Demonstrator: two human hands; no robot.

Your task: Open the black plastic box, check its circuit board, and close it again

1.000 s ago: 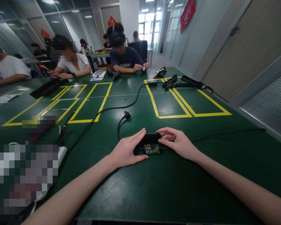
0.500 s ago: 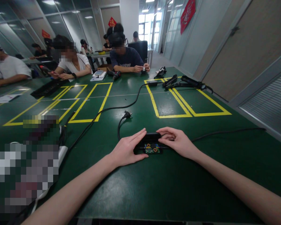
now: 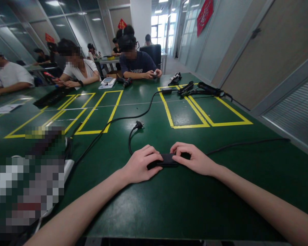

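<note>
A small black plastic case (image 3: 168,160) lies flat on the green table, its lid down over the circuit board, which is now hidden. My left hand (image 3: 141,164) grips the case's left end, thumb along the near side and fingers on top. At the right end, my right hand (image 3: 192,158) pinches the case with curled fingers. A black cord with a plug (image 3: 139,125) runs out from behind my left hand. Another black cord (image 3: 246,145) leads away to the right from behind my right hand.
Yellow tape rectangles (image 3: 191,127) mark the green table (image 3: 154,208). A long black cable (image 3: 123,118) crosses it toward black hair-straightener-like tools (image 3: 205,89). A white power strip (image 3: 68,167) lies left, beside a blurred-out area. Across the table, people (image 3: 138,63) sit working, near a drill (image 3: 127,82).
The raised black lid has come down over the exposed circuit board. My left fingers have curled onto the top of the case, and my right hand has stayed at its right end.
</note>
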